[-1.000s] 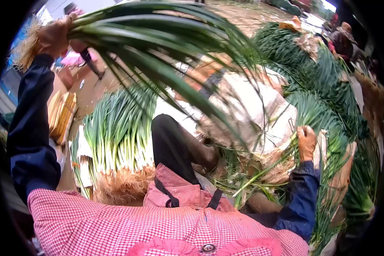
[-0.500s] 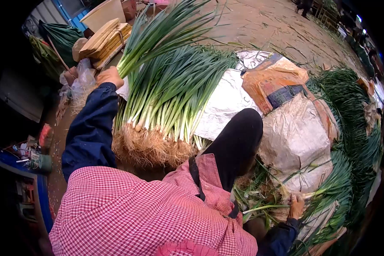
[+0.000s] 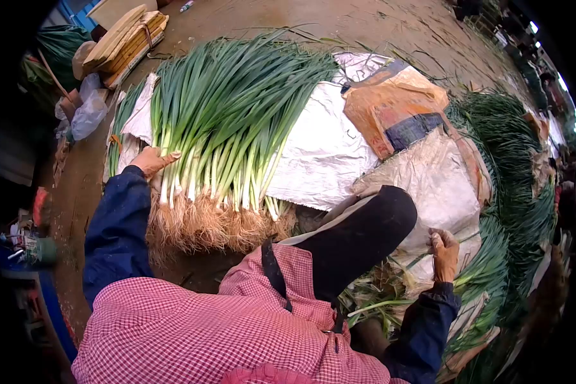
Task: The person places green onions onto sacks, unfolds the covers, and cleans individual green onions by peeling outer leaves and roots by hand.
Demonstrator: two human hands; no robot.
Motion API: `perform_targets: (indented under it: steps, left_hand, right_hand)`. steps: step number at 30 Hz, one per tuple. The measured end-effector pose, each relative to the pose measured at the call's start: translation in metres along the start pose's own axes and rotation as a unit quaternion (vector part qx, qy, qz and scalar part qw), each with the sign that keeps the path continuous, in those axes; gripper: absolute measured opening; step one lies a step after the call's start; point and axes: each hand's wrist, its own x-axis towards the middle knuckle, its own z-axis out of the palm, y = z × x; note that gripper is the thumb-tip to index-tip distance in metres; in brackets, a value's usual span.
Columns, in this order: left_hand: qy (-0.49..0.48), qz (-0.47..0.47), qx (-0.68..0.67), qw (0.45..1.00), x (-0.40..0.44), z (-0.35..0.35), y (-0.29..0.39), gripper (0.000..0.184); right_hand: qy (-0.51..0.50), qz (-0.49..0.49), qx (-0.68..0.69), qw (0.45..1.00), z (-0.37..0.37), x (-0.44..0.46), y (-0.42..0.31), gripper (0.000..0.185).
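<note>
A thick row of green onions (image 3: 230, 115) lies on white sacking, leaves pointing away and pale stalks with brown, hairy roots (image 3: 198, 221) towards me. My left hand (image 3: 152, 162) is at the row's left edge, a digit stretched across the white stalks. It looks open, with part of the fingers hidden. Over at the right, my right hand (image 3: 445, 255) is raised beside the whitish sack (image 3: 438, 198), its fingers bent together. Whatever they pinch, if anything, cannot be made out. A loose onion stalk (image 3: 381, 307) lies below that hand among leaf scraps.
More green onions (image 3: 499, 147) are heaped along the right. An orange woven sack (image 3: 397, 105) rests on the white sacking (image 3: 326, 150). Stacked yellowish boards (image 3: 125, 45) and a clear plastic bag (image 3: 89, 115) stand at the upper left. My dark-clad knee (image 3: 371, 230) is between the hands.
The bunch of green onions that my left hand held up has come down onto the row, and that hand has loosened. My right hand has risen away from the onions by the sack.
</note>
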Motion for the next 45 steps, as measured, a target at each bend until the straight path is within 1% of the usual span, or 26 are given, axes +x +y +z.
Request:
perform_targets:
  steps: [4,5,6,9,11,13,15,16,17,18,19,21,22,25,27,28,30,32,33,35,36,37,39,42,44,45]
  left_hand:
    - [0.133,0.041,-0.364,0.921,0.046,-0.011,-0.061,0.079]
    - [0.175,-0.027,-0.406,0.896,0.041,-0.021,-0.049,0.078]
    - [0.253,-0.027,-0.361,0.897,0.073,-0.013,-0.07,0.077]
    - [0.312,-0.056,-0.287,0.904,0.146,-0.014,-0.12,0.079]
    - [0.339,-0.124,-0.279,0.89,0.154,-0.018,-0.116,0.083]
    - [0.295,-0.132,-0.448,0.834,0.156,-0.021,-0.11,0.08]
    - [0.246,-0.104,-0.518,0.812,0.175,-0.019,-0.125,0.083]
    - [0.235,-0.115,-0.497,0.827,0.179,-0.024,-0.125,0.085]
    - [0.226,-0.127,-0.478,0.839,0.181,-0.028,-0.125,0.087]
    - [0.337,-0.124,-0.394,0.846,0.187,-0.023,-0.121,0.09]
    - [0.339,-0.133,-0.389,0.846,0.185,-0.026,-0.113,0.09]
    - [0.391,-0.193,-0.192,0.879,0.179,-0.033,-0.107,0.091]
    - [0.364,-0.201,-0.269,0.869,0.19,-0.029,-0.126,0.093]
    - [0.411,-0.223,-0.229,0.854,0.205,-0.023,-0.147,0.095]
    - [0.325,-0.189,-0.341,0.862,0.186,-0.039,-0.131,0.091]
    - [0.268,-0.141,-0.433,0.849,0.192,-0.039,-0.142,0.079]
    - [0.292,-0.112,-0.425,0.849,0.193,-0.037,-0.147,0.072]
    - [0.351,-0.071,-0.334,0.872,0.202,-0.034,-0.157,0.05]
    - [0.358,-0.066,-0.339,0.868,0.202,-0.037,-0.154,0.05]
    - [0.19,-0.027,-0.546,0.816,0.201,-0.043,-0.143,0.035]
    - [0.185,0.016,-0.559,0.808,0.206,-0.039,-0.138,0.03]
    - [0.185,0.057,-0.569,0.799,0.206,-0.037,-0.135,0.024]
    - [0.165,0.038,-0.672,0.72,0.139,-0.056,-0.053,0.016]
    - [0.216,0.15,-0.674,0.69,0.079,-0.057,0.036,0.018]
    - [0.144,0.256,-0.674,0.677,0.045,-0.048,0.069,0.024]
    - [0.123,0.274,-0.645,0.703,0.026,-0.033,0.089,0.026]
  right_hand:
    - [-0.144,-0.033,-0.107,0.983,0.04,0.085,-0.088,0.023]
    - [-0.164,-0.01,-0.151,0.975,0.057,0.104,-0.108,0.028]
    - [-0.194,0.01,-0.169,0.966,0.074,0.127,-0.114,0.029]
    - [-0.206,-0.002,-0.118,0.971,0.14,0.181,-0.089,0.031]
    - [-0.229,-0.029,-0.117,0.966,0.193,0.225,-0.014,0.03]
    - [-0.235,0.065,0.007,0.97,0.241,0.219,0.01,0.039]
    - [-0.199,-0.017,-0.111,0.974,0.273,0.221,0.074,0.047]
    - [-0.202,0.0,-0.117,0.972,0.269,0.205,0.058,0.047]
    - [-0.093,0.088,-0.261,0.957,0.264,0.193,0.037,0.049]
    - [0.015,0.164,-0.393,0.905,0.267,0.185,0.02,0.052]
    - [0.005,0.163,-0.395,0.904,0.269,0.186,0.03,0.052]
    - [0.019,0.132,-0.297,0.946,0.251,0.198,0.068,0.048]
    - [-0.021,0.238,-0.091,0.967,0.245,0.211,0.107,0.047]
    - [-0.127,0.338,0.134,0.923,0.243,0.204,0.073,0.043]
    - [-0.083,0.314,0.146,0.934,0.248,0.197,0.034,0.042]
    - [-0.064,0.252,0.152,0.954,0.249,0.192,0.009,0.042]
    - [-0.047,0.178,0.16,0.97,0.252,0.192,-0.024,0.043]
    - [0.011,0.063,0.41,0.91,0.249,0.197,-0.034,0.034]
    - [0.011,0.053,0.414,0.909,0.247,0.197,-0.042,0.034]
    - [-0.127,0.227,0.417,0.871,0.237,0.192,-0.057,0.037]
    - [-0.085,0.216,0.439,0.868,0.242,0.177,-0.083,0.036]
    - [-0.123,0.165,0.439,0.875,0.248,0.158,-0.118,0.037]
    - [-0.212,0.063,0.386,0.896,0.26,0.115,-0.179,0.043]
    - [-0.315,0.0,0.306,0.899,0.293,0.051,-0.246,0.064]
    - [-0.371,-0.005,0.292,0.881,0.313,0.041,-0.263,0.065]
    - [-0.392,0.003,0.278,0.877,0.323,0.037,-0.268,0.063]
